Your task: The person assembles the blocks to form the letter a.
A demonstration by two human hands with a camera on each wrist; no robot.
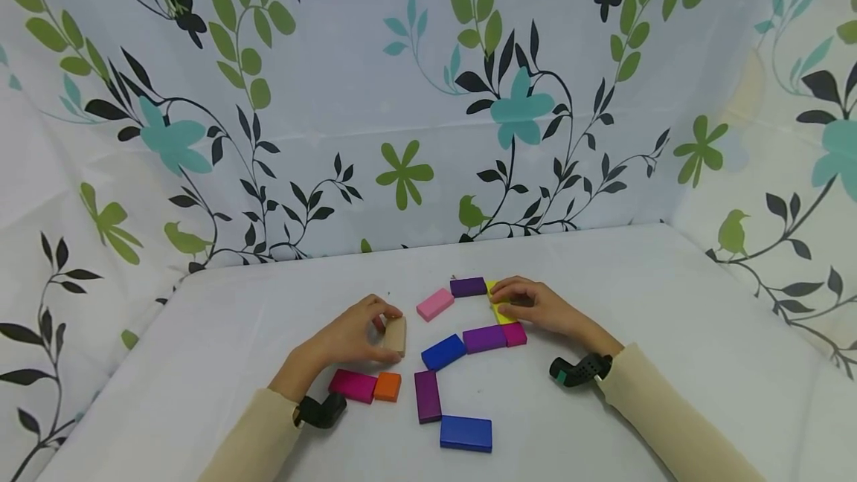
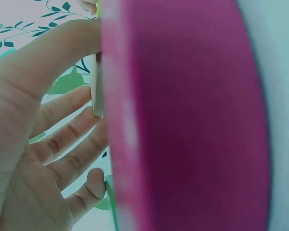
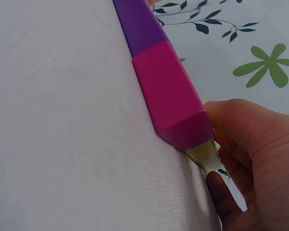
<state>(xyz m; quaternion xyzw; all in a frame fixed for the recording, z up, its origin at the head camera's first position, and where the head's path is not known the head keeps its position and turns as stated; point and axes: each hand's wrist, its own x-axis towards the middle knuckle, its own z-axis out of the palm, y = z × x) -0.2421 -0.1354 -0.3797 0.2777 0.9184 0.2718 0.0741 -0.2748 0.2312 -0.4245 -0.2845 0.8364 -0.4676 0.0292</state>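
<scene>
My left hand (image 1: 348, 332) pinches a plain wooden block (image 1: 395, 336) between thumb and fingers, by its two ends, on the white table. In the left wrist view a magenta block (image 2: 197, 115) close to the camera hides much of the wooden block (image 2: 98, 94). At the right of the layout, my right hand (image 1: 541, 308) grips a yellow block (image 1: 504, 316), thumb on one side and fingers on the other. The yellow block's near end meets a small magenta block (image 1: 515, 334), which abuts a purple block (image 1: 485, 339). Its far end lies by a dark purple block (image 1: 468, 287).
A pink block (image 1: 435, 304) lies between the hands. Blue block (image 1: 443, 352), plum block (image 1: 428, 396) and another blue block (image 1: 466, 434) run toward the front. A magenta block (image 1: 352, 386) and an orange block (image 1: 387, 387) lie below the left hand. A patterned curtain (image 1: 428, 132) hangs behind.
</scene>
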